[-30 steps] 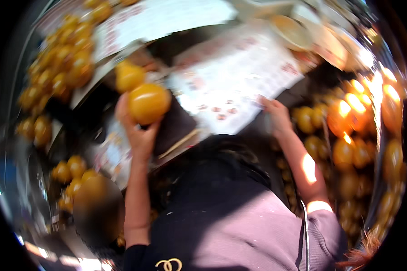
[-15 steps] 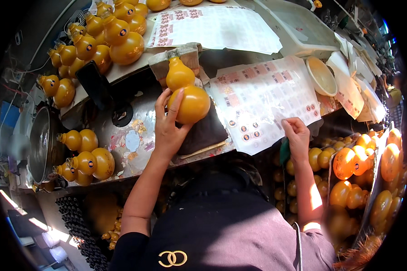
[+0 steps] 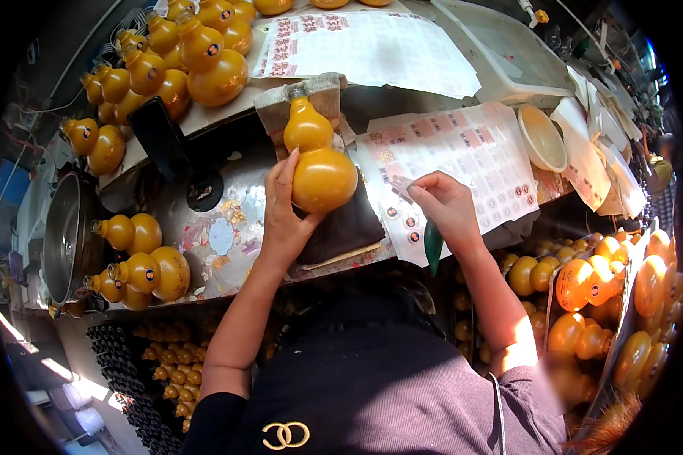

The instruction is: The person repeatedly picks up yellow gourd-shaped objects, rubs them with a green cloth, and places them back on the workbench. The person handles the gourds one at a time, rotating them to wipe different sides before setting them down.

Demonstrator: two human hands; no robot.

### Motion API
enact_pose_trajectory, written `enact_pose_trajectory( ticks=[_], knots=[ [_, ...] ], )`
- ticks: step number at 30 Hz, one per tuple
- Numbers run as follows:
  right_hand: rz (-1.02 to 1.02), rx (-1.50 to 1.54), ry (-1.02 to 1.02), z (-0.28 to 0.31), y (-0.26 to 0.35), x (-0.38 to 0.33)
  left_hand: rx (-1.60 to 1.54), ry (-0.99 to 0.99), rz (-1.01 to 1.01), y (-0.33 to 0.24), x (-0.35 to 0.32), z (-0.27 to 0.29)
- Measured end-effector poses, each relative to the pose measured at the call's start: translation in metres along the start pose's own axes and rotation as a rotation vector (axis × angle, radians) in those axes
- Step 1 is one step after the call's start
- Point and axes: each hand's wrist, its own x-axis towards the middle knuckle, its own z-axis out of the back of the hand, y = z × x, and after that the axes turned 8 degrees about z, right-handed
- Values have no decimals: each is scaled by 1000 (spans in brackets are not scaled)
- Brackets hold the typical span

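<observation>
A shiny yellow-brown gourd-shaped bottle (image 3: 324, 180) lies with its clear neck against a folded beige cloth (image 3: 269, 102). Fingers wrapped along its left side, my left hand (image 3: 287, 220) holds it over a dark pad (image 3: 345, 227). My right hand (image 3: 448, 208) is pinched above a decal sheet (image 3: 501, 182). A small clear piece of film (image 3: 404, 186) shows at those fingertips. A slim green flat tool (image 3: 432, 247) hangs under the same hand, its upper end hidden by the palm. Small dark round decals remain on the sheet near my right hand.
More gourd bottles (image 3: 218, 76) stand on a raised shelf, and several lie at the bench's left edge (image 3: 167, 273). A black phone on a stand (image 3: 159, 140), a metal pan (image 3: 62, 239), a yellowish bowl (image 3: 542, 136) and a white tray (image 3: 501, 53) surround the work spot. Crates of bottles sit below right.
My right hand has moved left across the decal sheet, toward the bottle, with the green tool now hanging in plainer view. My left hand keeps its hold on the bottle.
</observation>
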Motion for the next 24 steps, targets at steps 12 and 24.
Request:
enact_pose_trajectory(
  ticks=[12,24],
  knots=[
    [57,103,316,-31,26,15,-209,74,204,13,0,-5],
    [-26,161,538,-55,43,29,-248,90,215,18,-1,-5]
  ],
)
